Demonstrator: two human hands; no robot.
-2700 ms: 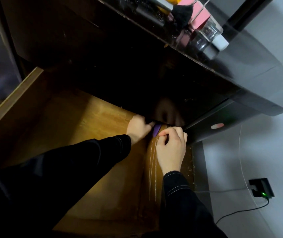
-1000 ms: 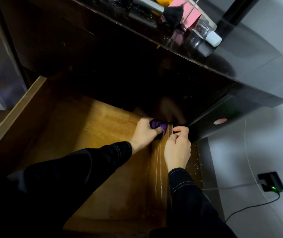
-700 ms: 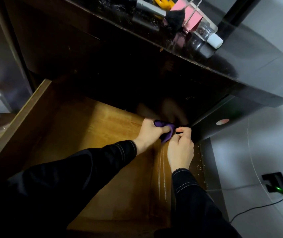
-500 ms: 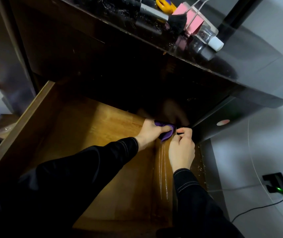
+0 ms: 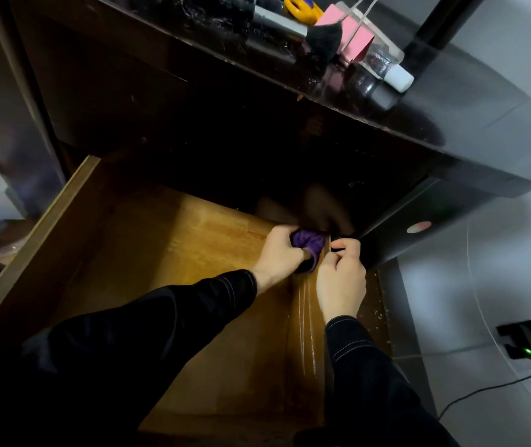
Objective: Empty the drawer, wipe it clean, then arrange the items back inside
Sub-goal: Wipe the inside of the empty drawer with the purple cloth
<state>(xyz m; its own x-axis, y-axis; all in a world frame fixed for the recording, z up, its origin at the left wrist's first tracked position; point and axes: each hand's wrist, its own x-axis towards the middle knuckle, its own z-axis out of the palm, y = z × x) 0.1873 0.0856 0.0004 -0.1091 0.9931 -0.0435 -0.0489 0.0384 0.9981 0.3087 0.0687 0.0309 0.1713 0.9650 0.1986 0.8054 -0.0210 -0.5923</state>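
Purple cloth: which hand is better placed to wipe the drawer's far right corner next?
Left. The left hand grips the purple cloth right at that corner of the drawer. The right hand only pinches the drawer's side wall and holds no cloth.

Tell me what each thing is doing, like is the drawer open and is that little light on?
drawer, pulled open.
purple cloth, bunched up in the far right corner.
left hand, grips the purple cloth.
right hand, fingers curled at the drawer's right wall; what it holds is unclear.
charger light, glowing green.
bottle, lying on its side, white cap on.
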